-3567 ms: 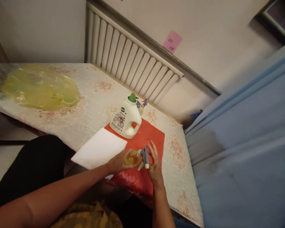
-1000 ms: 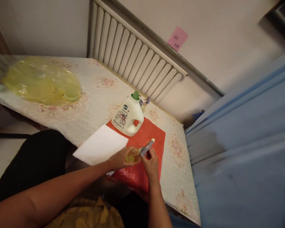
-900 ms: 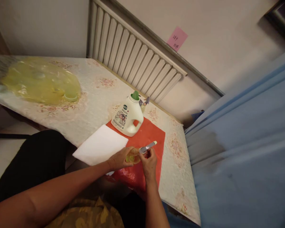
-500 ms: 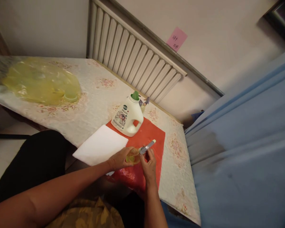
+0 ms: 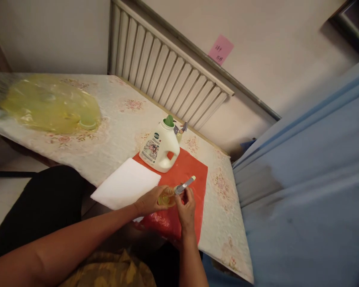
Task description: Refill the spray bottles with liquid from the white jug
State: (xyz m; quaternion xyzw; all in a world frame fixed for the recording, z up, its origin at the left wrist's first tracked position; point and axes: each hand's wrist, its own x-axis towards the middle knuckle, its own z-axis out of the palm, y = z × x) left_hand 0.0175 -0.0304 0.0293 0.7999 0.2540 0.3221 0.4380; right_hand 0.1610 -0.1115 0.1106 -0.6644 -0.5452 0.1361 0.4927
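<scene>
My left hand [image 5: 151,200] is wrapped round a small clear bottle [image 5: 166,198] with yellowish contents, tilted over a red sheet [image 5: 194,159]. On the bottle's neck sits a grey spray head [image 5: 184,185] with a pale tip pointing up and right. The fingers of my right hand [image 5: 186,205] pinch this head close to the neck; they partly hide its lower side. Just beyond both hands a white detergent jug [image 5: 158,149] stands upright, with green at its open-looking mouth. A white sheet [image 5: 125,183] lies to the left of my hands.
Behind the jug is another bottle with a grey trigger [image 5: 183,127]. A yellow plastic bag [image 5: 48,105] rests at the table's left, beside a pale green cap [image 5: 87,124]. A radiator [image 5: 167,59] lines the far side; a blue curtain [image 5: 302,179] hangs at the right.
The view has shifted very slightly. Both hands keep the same grip on the bottle and its spray head, with no clear movement.
</scene>
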